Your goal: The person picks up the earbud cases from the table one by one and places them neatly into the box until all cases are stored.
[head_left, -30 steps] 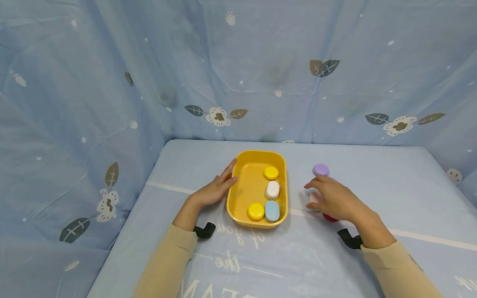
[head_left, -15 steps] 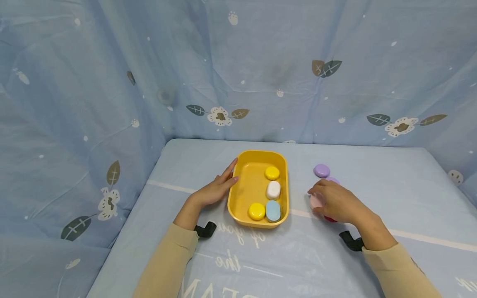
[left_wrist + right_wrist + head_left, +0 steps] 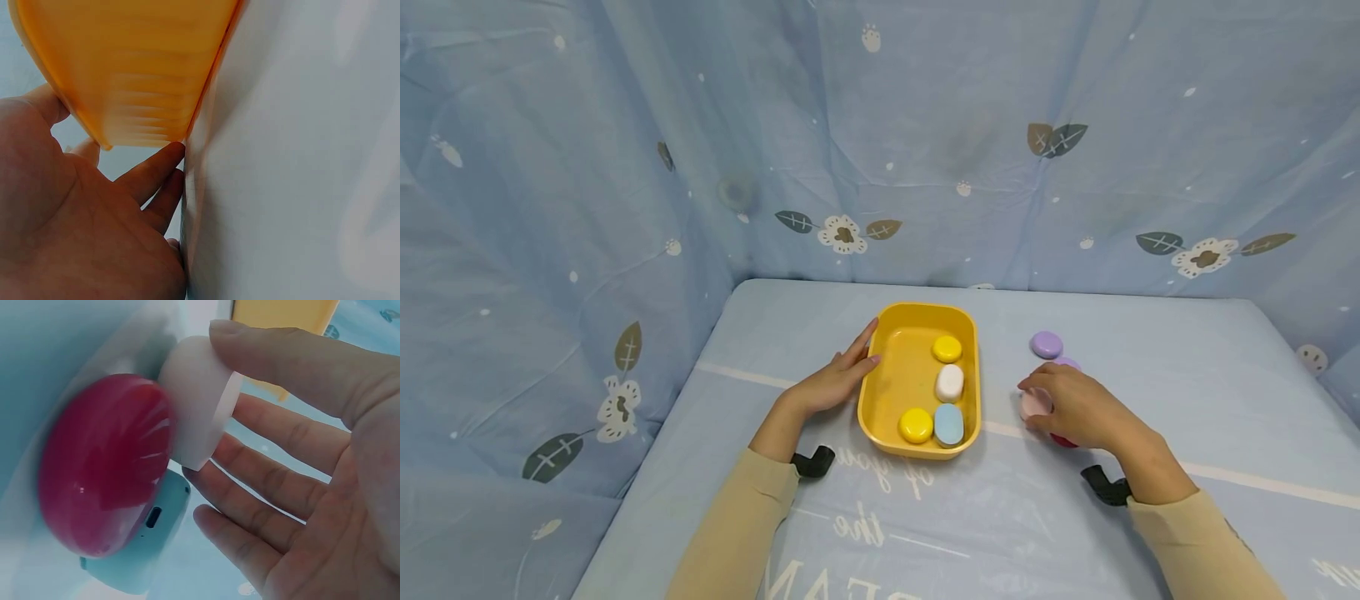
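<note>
My left hand [image 3: 835, 379] lies along the left side of a yellow plastic box [image 3: 880, 433], thumb at its rim and fingers extended against its wall; in the left wrist view, fingers [image 3: 153, 172] reach to the box's lower edge. Over on the right, my right hand [image 3: 1075, 404] pinches a pale pink rounded case [image 3: 1035, 403] between thumb and fingertips. In the right wrist view that pale pink case [image 3: 197, 394] stands beside a glossy dark red rounded case [image 3: 106, 465]. A teal case [image 3: 137, 540] with a small port shows behind them. From the head, my hand hides most of these.
Inside the box are two yellow rounded pieces [image 3: 916, 425], a white one [image 3: 950, 382] and a light blue one [image 3: 948, 425]. Beyond my right hand lie two purple pieces [image 3: 1047, 344]. Patterned blue cloth [image 3: 925, 167] hangs behind the cloth-covered table [image 3: 1165, 350].
My right thumb and fingers have closed in on the pale pink case, and the hand has drawn slightly back from the purple pieces. My left hand stays at the box.
</note>
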The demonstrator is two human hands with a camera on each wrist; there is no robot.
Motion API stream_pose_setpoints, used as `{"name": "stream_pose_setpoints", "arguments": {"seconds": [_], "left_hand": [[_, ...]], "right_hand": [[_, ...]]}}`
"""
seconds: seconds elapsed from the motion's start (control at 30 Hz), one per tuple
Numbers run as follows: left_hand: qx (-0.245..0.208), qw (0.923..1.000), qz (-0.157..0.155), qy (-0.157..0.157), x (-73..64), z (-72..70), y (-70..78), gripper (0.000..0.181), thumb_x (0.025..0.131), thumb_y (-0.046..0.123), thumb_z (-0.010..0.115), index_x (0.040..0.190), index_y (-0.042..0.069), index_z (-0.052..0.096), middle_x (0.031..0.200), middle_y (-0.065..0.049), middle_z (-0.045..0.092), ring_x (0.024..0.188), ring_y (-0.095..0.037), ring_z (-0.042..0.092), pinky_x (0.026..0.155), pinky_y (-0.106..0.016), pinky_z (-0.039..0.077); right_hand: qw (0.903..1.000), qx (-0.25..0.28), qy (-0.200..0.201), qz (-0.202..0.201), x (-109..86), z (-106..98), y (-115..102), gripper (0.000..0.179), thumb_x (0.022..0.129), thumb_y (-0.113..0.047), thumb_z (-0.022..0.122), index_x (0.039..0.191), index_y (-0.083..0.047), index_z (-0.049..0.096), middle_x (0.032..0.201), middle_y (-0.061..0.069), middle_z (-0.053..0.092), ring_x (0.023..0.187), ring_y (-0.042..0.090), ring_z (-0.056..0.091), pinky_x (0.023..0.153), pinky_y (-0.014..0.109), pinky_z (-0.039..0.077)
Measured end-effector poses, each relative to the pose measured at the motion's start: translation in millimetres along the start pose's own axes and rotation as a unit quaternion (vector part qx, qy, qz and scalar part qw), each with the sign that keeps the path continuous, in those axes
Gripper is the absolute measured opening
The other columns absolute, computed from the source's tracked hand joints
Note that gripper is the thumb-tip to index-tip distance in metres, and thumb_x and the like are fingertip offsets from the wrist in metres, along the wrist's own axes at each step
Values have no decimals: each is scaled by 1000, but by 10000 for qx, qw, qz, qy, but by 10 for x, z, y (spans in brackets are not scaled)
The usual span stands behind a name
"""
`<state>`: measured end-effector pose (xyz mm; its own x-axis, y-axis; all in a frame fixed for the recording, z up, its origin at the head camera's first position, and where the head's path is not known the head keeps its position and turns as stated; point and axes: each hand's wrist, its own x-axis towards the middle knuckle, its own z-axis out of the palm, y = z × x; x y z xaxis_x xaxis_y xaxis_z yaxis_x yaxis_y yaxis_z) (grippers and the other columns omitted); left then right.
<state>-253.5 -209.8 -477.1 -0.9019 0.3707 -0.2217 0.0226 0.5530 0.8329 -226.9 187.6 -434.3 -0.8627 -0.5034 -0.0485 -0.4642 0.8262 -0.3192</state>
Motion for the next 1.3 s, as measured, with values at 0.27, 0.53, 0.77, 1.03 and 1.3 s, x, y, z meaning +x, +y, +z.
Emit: {"name": "stream_pose_setpoints", "arguments": {"seconds": [0.27,0.53,0.77,1.03,1.3], "left_hand": [[61,10000,61,-16,17,3,-19,63,106,65,36,156,65,-3,174,5,14,163,-25,4,128,-55,-14],[63,10000,76,0,-2,-1,-9,64,105,66,37,156,64,-2,174,3,14,163,-25,2,129,-55,-14],[6,9999,140,-7,3,-6,-17,65,105,66,37,157,62,-2,174,3,14,163,-26,1,128,-55,-14],[54,9998,175,17,0,-7,-5,64,107,63,36,158,61,-2,174,6,12,163,-24,3,129,-54,-14],[21,9999,109,-18,-4,0,-4,65,105,67,36,157,62,-3,175,6,11,163,-25,-1,128,-55,-15]], "right_hand": [[9998,-36,127,-117,22,-29,-41,46,85,-24,85,124,-3,72,125,15,70,122,39,61,108,62,46],[9998,-59,115,-141,60,-157,-206,47,87,-27,84,126,-4,73,125,14,69,118,35,63,103,58,52],[9994,-60,155,-313,98,-253,-316,48,88,-28,84,128,-5,72,128,13,68,119,33,63,103,56,53],[9995,23,64,-302,166,-365,-507,49,87,-31,85,128,-8,73,127,10,69,119,31,63,102,53,55],[9990,87,7,-441,238,-404,-681,50,88,-34,85,130,-11,72,125,6,69,113,26,65,97,46,59]]}}
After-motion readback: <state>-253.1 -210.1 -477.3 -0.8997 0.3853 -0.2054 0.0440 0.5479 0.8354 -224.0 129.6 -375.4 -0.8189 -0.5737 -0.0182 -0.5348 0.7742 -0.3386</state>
